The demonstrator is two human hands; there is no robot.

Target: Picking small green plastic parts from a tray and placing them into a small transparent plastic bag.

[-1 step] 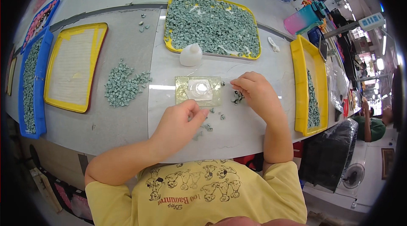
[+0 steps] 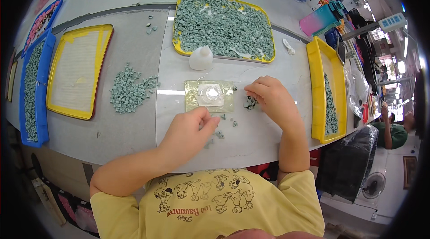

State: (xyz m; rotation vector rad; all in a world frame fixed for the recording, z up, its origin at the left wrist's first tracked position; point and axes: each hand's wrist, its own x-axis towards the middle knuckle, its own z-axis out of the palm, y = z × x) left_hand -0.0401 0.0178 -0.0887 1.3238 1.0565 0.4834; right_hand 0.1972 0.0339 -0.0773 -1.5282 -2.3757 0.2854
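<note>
My left hand (image 2: 191, 130) is closed, fingers bent toward the thumb, at the near edge of a clear yellowish block (image 2: 191, 100). Whatever its fingertips hold is hidden. A white paper piece and a small clear round dish (image 2: 212, 91) with a shiny middle lie on the block. To the block's right, my right hand (image 2: 269, 99) is closed in a pinch; anything between its fingertips is too small to make out. Under that hand sits a small cluster of dark and green pieces (image 2: 249, 102). A few loose green pieces (image 2: 219, 134) lie beside my left hand.
Behind the block stand a white squeeze bottle (image 2: 201, 58) and a yellow-rimmed tray (image 2: 178, 46) full of green pieces. A green pile (image 2: 130, 91), a paper-lined tray (image 2: 79, 71) and a blue bin (image 2: 43, 104) are left. A yellow bin (image 2: 317, 100) stands right.
</note>
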